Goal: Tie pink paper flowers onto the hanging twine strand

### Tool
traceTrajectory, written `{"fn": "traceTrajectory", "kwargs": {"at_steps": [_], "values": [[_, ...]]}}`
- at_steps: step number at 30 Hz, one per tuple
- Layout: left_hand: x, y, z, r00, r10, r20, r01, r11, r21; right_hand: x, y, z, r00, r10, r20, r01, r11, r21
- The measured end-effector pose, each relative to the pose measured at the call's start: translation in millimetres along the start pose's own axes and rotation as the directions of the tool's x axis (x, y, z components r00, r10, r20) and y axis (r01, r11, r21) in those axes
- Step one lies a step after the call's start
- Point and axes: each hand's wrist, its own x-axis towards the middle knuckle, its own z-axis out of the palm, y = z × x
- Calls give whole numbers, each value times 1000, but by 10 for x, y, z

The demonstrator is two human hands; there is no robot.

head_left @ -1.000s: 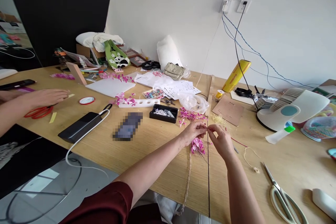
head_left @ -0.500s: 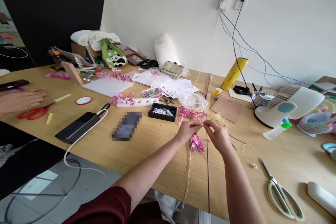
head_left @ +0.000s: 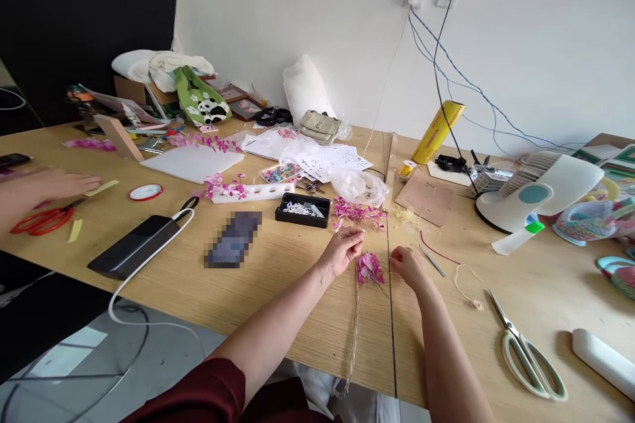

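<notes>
My left hand is closed in a pinch above the table, with a tiny pale bit at its fingertips that is too small to name. My right hand rests low over the table to the right, its fingers pressed together; whatever they hold cannot be made out. Between the two hands lies a bunch of pink artificial flowers with thin stems. A pale braided cord runs down from beside it over the table's front edge. Just beyond my left hand are more pink flowers.
White-handled scissors, tweezers and a fan are on the right. A black tray, phone and power bank lie leftward. Another person's hand is near red scissors at far left.
My hands, which met at the fingertips, have come apart. The right hand has moved down towards me; the left stays pinched. The other person's hand has reached farther right, to a yellow strip.
</notes>
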Motion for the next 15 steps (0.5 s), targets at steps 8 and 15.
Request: {"fn": "traceTrajectory", "kwargs": {"at_steps": [8,15], "values": [[-16,-19,-22,1000,-11,16,11,1000,-9,32,-74,-269,957,-22,-289,43,997,67],[-31,48,13,999,23,-34,-20,997,72,57,-680,-468,878,-269,-397,419,833,362]]}}
